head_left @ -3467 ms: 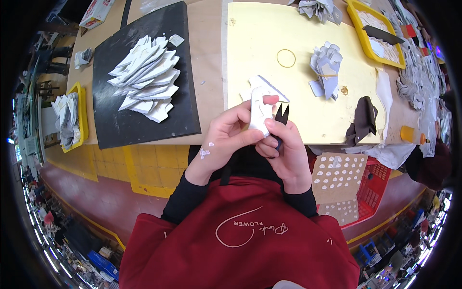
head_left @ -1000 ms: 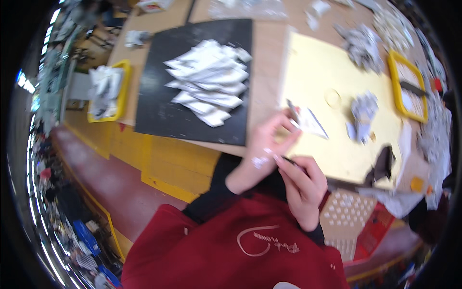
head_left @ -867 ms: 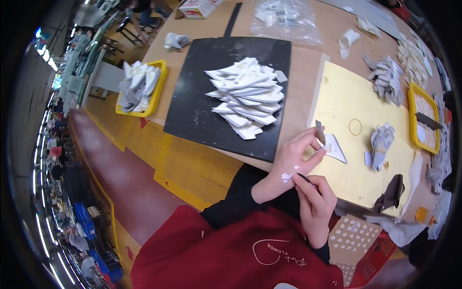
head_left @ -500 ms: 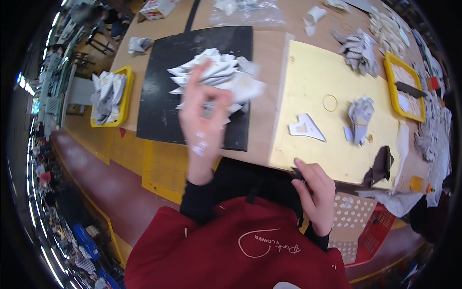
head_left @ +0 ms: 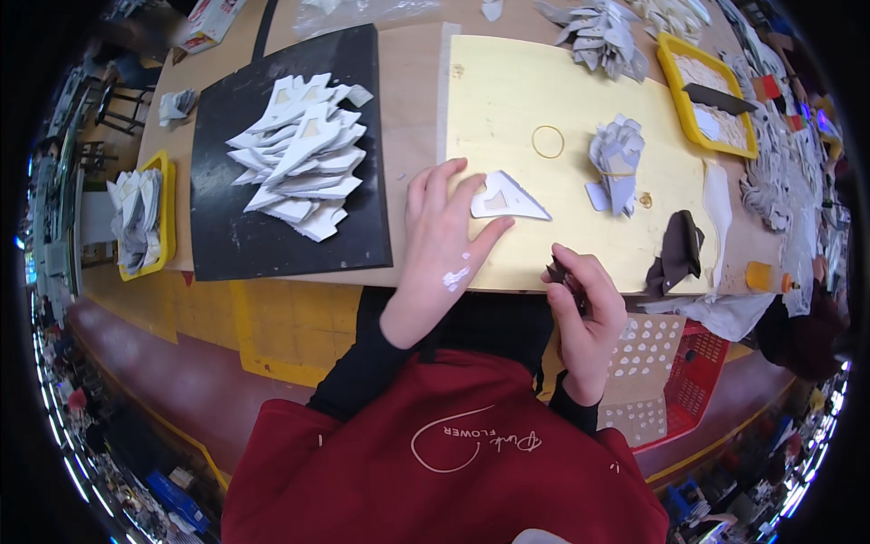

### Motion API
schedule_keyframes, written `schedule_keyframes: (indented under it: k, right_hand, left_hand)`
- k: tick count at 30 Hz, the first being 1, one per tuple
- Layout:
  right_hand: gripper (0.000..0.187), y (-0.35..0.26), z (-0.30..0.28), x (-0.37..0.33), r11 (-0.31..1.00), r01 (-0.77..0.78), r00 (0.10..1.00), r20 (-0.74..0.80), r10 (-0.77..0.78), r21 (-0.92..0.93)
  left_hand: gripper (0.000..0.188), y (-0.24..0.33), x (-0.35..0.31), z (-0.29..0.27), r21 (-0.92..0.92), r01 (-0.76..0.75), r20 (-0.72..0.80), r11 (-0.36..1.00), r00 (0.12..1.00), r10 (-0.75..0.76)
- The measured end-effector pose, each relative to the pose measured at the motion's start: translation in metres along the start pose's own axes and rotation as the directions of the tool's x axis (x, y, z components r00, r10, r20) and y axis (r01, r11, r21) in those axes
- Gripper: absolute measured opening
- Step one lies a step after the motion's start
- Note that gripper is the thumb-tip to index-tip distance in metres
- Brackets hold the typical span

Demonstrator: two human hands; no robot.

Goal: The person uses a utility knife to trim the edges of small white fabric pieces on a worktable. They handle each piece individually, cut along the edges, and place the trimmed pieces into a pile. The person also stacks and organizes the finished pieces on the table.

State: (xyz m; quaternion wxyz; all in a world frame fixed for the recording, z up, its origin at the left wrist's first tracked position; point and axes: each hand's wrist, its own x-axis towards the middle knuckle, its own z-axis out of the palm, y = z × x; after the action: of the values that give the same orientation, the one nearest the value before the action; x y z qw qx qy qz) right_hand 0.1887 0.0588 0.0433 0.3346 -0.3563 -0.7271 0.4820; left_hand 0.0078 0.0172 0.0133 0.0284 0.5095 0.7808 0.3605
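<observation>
My left hand (head_left: pixel 439 240) reaches over the left part of the yellow sheet (head_left: pixel 507 100), its fingers apart. Its thumb and fingertips are at the edge of a flat white cut piece (head_left: pixel 509 198) with a pointed end and a beige patch. Whether they press on it, I cannot tell. Near the table's front edge, my right hand (head_left: pixel 591 313) is closed on a small dark piece (head_left: pixel 556 270), mostly hidden by the fingers. Many similar white pieces lie in an overlapping stack (head_left: pixel 304 154) on the black board (head_left: pixel 290 245) to the left.
A banded bundle of grey-white pieces (head_left: pixel 618 163), a rubber band (head_left: pixel 547 141) and a folded dark piece (head_left: pixel 677 254) lie on the yellow sheet. Yellow trays (head_left: pixel 166 213) (head_left: pixel 675 86) stand at both sides. A red basket (head_left: pixel 702 372) sits below the table at right.
My left hand has moved from above the stack on the black board rightward to the white piece on the yellow sheet. My right hand keeps its dark piece. The view has shifted right.
</observation>
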Motion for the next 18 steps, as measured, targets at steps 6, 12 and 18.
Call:
schedule_keyframes:
  k: [6, 12, 18]
  right_hand:
    - [0.049, -0.003, -0.002, 0.013, 0.993, -0.049, 0.991, -0.131, 0.034, -0.111]
    - [0.010, 0.000, 0.005, 0.019, 0.949, -0.267, 0.963, 0.008, 0.270, 0.165]
    - [0.013, -0.011, 0.025, 0.016, 0.827, -0.188, 0.954, -0.101, 0.282, 0.530]
  left_hand:
    - [0.025, -0.005, -0.004, -0.002, -0.390, 0.205, 0.388, 0.898, 0.921, -0.041]
    - [0.018, 0.009, -0.012, -0.029, -0.716, 0.248, 0.336, 0.652, 0.942, 0.010]
    - [0.015, 0.033, -0.021, -0.027, -0.727, 0.293, 0.367, 0.621, 0.930, -0.010]
